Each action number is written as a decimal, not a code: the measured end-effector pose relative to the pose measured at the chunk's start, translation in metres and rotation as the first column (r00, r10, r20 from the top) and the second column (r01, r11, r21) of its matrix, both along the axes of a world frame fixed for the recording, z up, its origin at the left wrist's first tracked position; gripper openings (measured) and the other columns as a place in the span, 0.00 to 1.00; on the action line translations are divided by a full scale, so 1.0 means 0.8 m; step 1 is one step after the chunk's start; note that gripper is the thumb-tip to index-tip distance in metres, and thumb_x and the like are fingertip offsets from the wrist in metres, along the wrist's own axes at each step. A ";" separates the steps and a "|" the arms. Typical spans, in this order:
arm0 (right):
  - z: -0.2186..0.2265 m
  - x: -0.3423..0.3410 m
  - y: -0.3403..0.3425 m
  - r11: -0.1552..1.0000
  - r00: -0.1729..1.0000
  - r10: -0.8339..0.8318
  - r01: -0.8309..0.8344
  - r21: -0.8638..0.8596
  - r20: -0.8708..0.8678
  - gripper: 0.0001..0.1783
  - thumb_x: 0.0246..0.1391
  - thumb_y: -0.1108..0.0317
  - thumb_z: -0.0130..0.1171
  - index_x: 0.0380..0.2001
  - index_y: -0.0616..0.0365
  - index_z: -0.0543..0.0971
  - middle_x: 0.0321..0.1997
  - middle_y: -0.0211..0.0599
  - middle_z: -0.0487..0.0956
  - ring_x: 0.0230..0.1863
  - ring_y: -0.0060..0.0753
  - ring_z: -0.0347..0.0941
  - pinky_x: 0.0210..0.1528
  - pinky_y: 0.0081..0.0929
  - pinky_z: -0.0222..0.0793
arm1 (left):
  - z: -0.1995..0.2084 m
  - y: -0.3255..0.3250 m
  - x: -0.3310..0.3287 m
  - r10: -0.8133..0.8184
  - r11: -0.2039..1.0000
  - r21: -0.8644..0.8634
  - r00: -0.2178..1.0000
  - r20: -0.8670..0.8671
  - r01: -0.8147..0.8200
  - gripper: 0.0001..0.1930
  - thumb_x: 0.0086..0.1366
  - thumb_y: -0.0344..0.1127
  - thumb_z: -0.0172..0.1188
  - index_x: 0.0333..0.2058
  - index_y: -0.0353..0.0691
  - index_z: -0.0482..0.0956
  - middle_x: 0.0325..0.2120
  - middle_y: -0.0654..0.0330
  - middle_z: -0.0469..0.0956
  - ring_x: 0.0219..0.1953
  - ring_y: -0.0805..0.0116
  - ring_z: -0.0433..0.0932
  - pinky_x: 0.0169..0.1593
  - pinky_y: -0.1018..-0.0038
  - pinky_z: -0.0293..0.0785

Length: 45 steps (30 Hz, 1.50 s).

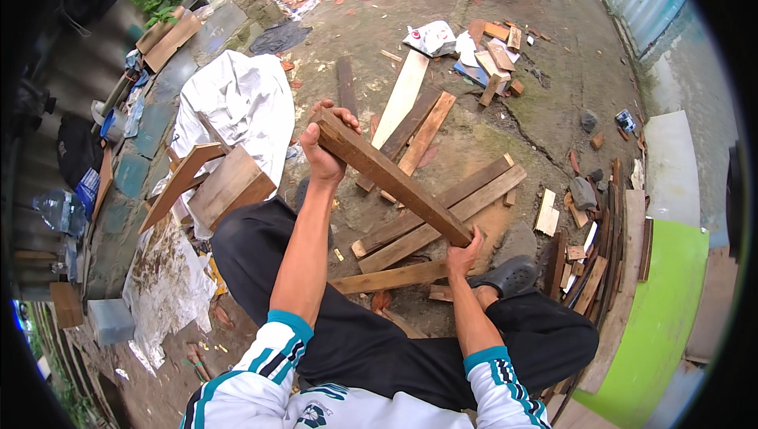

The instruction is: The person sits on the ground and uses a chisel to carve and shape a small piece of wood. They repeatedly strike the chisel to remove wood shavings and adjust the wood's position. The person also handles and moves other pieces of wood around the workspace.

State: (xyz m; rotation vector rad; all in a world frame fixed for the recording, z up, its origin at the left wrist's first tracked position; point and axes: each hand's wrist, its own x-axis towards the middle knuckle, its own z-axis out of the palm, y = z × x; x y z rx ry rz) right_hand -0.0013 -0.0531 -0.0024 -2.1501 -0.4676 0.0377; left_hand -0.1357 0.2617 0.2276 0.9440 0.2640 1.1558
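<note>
A dark brown wooden plank (391, 179) is held up slantwise in front of me, its upper end to the left and its lower end to the right. My left hand (326, 143) is closed around the far left end, thumb on the near side. At the other end, my right hand (464, 254) grips the plank from below and the right. Beneath it on the ground lie a pair of long wooden strips (458, 212) side by side. Another brown strip (387, 277) rests closer to my legs, and a pale board (401, 101) lies beyond.
Wooden boards joined at angles (233, 187) stand left of my knee, by a white sheet (237, 101). Short wood offcuts (497, 58) are heaped farther off. Stacked long strips (612, 239) line the right side, beside a green panel (659, 310). A plastic bottle (59, 212) lies far left.
</note>
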 end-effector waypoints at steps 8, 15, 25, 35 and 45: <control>0.031 0.023 0.015 0.984 0.979 -0.174 0.170 0.044 0.111 0.51 0.49 0.70 0.76 0.71 0.59 0.58 0.67 0.55 0.60 0.68 0.61 0.61 0.66 0.53 0.61 | 0.002 -0.009 -0.005 0.177 0.950 -0.263 0.984 -0.001 -0.171 0.30 0.74 0.59 0.35 0.60 0.41 0.65 0.44 0.53 0.74 0.43 0.56 0.77 0.50 0.55 0.75; 0.058 0.061 0.003 0.979 0.953 -0.151 0.109 0.171 0.261 0.59 0.50 0.68 0.76 0.75 0.59 0.46 0.71 0.60 0.54 0.72 0.65 0.53 0.72 0.55 0.54 | -0.013 0.014 -0.004 0.405 0.699 -0.596 0.906 -0.125 -0.395 0.31 0.72 0.61 0.35 0.47 0.39 0.75 0.35 0.52 0.78 0.38 0.53 0.78 0.48 0.55 0.75; 0.191 0.125 0.007 0.692 0.779 0.546 -0.211 0.690 -0.309 0.54 0.53 0.82 0.65 0.78 0.58 0.46 0.78 0.45 0.53 0.75 0.43 0.57 0.73 0.40 0.62 | -0.145 0.077 -0.108 0.434 0.678 -0.683 0.898 0.075 -0.271 0.20 0.66 0.51 0.44 0.35 0.41 0.77 0.30 0.56 0.77 0.34 0.55 0.77 0.42 0.53 0.77; 0.329 0.061 0.054 0.481 0.795 0.606 -0.338 0.809 -0.028 0.45 0.57 0.80 0.66 0.74 0.63 0.56 0.75 0.43 0.63 0.73 0.38 0.63 0.72 0.36 0.66 | -0.257 0.064 -0.194 0.250 0.534 -0.840 0.967 0.051 -0.094 0.20 0.75 0.44 0.41 0.47 0.40 0.80 0.44 0.56 0.84 0.44 0.58 0.83 0.48 0.57 0.83; 0.363 0.025 0.052 0.391 0.790 0.600 -0.425 0.816 0.125 0.56 0.51 0.85 0.69 0.77 0.57 0.49 0.75 0.49 0.60 0.73 0.42 0.63 0.73 0.40 0.65 | -0.279 0.007 -0.144 0.012 0.411 -0.828 0.911 -0.413 -0.381 0.24 0.70 0.60 0.60 0.47 0.43 0.79 0.43 0.60 0.82 0.43 0.61 0.83 0.39 0.67 0.84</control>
